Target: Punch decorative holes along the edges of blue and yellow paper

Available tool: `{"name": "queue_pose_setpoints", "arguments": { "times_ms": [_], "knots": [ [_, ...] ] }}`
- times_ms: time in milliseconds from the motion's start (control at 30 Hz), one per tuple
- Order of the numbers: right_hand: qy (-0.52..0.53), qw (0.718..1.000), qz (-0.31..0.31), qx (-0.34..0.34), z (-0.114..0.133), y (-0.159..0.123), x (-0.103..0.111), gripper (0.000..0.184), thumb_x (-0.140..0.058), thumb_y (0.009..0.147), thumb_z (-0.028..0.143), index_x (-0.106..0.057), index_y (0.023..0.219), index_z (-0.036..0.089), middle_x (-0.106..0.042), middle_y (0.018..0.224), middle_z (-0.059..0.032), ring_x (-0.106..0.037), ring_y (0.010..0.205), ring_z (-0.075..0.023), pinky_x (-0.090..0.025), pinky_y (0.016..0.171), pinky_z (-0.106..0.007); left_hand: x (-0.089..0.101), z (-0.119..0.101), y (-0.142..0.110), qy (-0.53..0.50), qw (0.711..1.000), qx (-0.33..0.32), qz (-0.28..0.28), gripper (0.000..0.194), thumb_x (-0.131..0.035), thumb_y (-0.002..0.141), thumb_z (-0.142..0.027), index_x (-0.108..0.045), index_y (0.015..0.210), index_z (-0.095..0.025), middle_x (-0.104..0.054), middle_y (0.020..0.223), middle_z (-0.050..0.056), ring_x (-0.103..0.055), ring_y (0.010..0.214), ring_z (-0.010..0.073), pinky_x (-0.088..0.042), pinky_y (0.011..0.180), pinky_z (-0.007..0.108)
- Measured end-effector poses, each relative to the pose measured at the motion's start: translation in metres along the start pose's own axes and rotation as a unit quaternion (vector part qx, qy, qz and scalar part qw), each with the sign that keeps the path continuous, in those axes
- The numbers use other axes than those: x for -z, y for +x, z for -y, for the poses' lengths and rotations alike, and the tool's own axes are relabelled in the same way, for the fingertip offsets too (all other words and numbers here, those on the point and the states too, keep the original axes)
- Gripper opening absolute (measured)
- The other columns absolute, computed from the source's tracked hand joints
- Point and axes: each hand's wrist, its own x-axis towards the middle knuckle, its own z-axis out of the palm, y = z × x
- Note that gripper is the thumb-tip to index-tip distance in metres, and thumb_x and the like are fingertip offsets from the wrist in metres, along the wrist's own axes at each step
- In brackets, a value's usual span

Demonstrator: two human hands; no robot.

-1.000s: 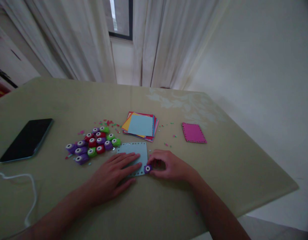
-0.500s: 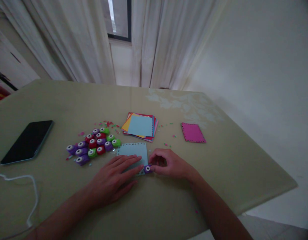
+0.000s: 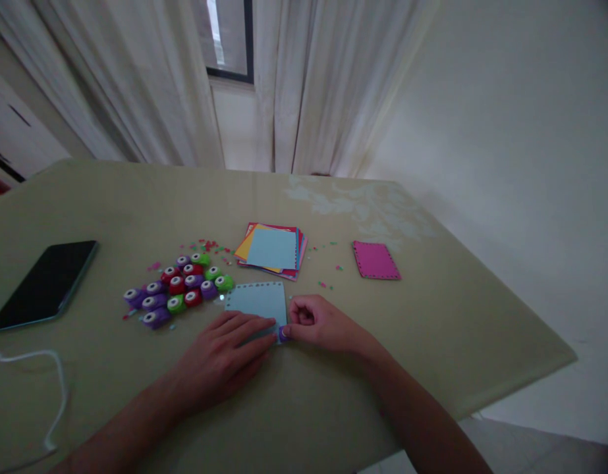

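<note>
A light blue paper square (image 3: 257, 299) lies in front of me, with small holes punched along its top and left edges. My left hand (image 3: 234, 349) rests flat on its lower part, fingers stretched out, hiding much of the near edge. At the lower right corner sits a small purple craft punch (image 3: 282, 334). The thumb of my right hand (image 3: 318, 322) presses on top of it, while the other fingers are curled. To the left stand several purple, red and green craft punches (image 3: 176, 286) in a cluster.
Behind the blue square is a stack of coloured paper (image 3: 273, 248). A pink square (image 3: 376, 261) with punched edges lies to the right. At the left are a black-screened tablet (image 3: 44, 283) and a white cable (image 3: 61, 388). Punched paper bits (image 3: 209, 245) are scattered about.
My right thumb has moved onto the top of the purple punch, covering its white button, and my curled fingers have drawn tighter. The whole view has shifted slightly.
</note>
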Motion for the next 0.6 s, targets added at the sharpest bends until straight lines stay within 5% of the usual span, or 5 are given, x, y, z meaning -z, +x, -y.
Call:
{"name": "queue_pose_setpoints", "arguments": {
  "times_ms": [600],
  "knots": [
    [0.005,1.0,0.024,-0.011,-0.0016,0.0025,-0.0015,0.051,-0.091,0.079,0.056,-0.055,0.08,0.02,-0.047,0.067,0.0079,-0.039,0.063,-0.0107,-0.029,0.057,-0.025,-0.0004,-0.0005,0.0,-0.013,0.998,0.003,0.056,0.033,-0.055,0.108,-0.022,-0.069,0.138,-0.023,-0.075,0.139,0.009,-0.073,0.12,0.0284,-0.054,0.101,0.046]
  ]
}}
